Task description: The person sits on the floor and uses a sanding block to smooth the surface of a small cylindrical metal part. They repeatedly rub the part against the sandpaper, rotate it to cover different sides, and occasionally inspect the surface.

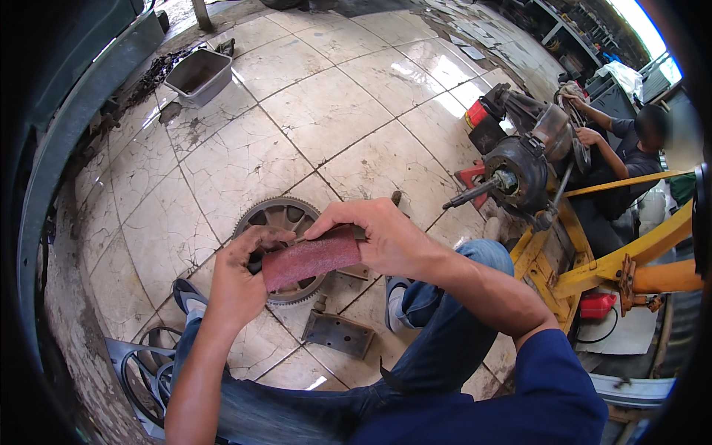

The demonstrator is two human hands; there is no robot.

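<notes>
A reddish-brown strip of sandpaper (311, 261) is stretched between my two hands, its gritty face toward me. My left hand (246, 263), dark with grease at the fingers, pinches its left end. At the top edge and right end, my right hand (382, 233) grips it with thumb and fingers. Below the strip, a toothed flywheel (257, 215) lies on the tiled floor between my feet, partly hidden by the sandpaper and my hands. Just nearer to me rests a metal block with holes (339, 335).
A grey tub (199, 76) stands at the far left. To the right, a gearbox assembly (519, 167) with a protruding shaft sits near a yellow hoist frame (623, 252). Another person (630, 148) works behind it. A red container (597, 305) lies by the frame.
</notes>
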